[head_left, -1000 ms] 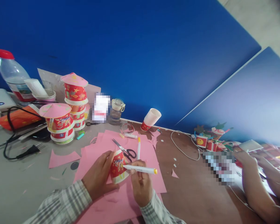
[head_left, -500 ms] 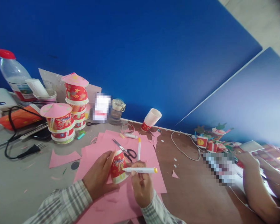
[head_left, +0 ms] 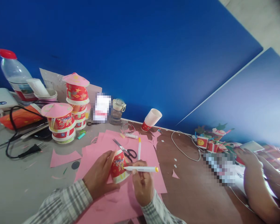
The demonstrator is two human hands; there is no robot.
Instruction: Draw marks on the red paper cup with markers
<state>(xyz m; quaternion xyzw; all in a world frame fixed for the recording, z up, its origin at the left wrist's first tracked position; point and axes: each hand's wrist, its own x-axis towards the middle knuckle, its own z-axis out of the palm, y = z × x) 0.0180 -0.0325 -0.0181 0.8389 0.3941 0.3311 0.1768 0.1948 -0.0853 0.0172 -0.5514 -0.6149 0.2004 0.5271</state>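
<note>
My left hand point(head_left: 102, 174) is wrapped round a red patterned paper cup point(head_left: 118, 166), its wide rim facing down and tilted. Between the fingers of my right hand point(head_left: 142, 183) is a white marker point(head_left: 144, 169) with a yellow end, its tip at the cup's printed side. Pink paper sheets point(head_left: 151, 174) lie under both hands. Just beyond the cup are black-handled scissors point(head_left: 131, 153), partly opened. Another white marker point(head_left: 139, 148) with a yellow end lies beside them, and a capped white pen point(head_left: 131, 136) rests farther back.
Two cup towers with pink cone roofs point(head_left: 77, 80) stand left, near a bottle point(head_left: 16, 77), a plug point(head_left: 30, 151) and a glass jar point(head_left: 118, 110). Stacked cups point(head_left: 151, 119) lean at the back. Another person's arms point(head_left: 259, 186) are at the right, beside decorated cups point(head_left: 202, 142).
The marker tip has shifted very slightly up along the cup's side. Otherwise both hands hold almost the same pose, and the view has moved a little.
</note>
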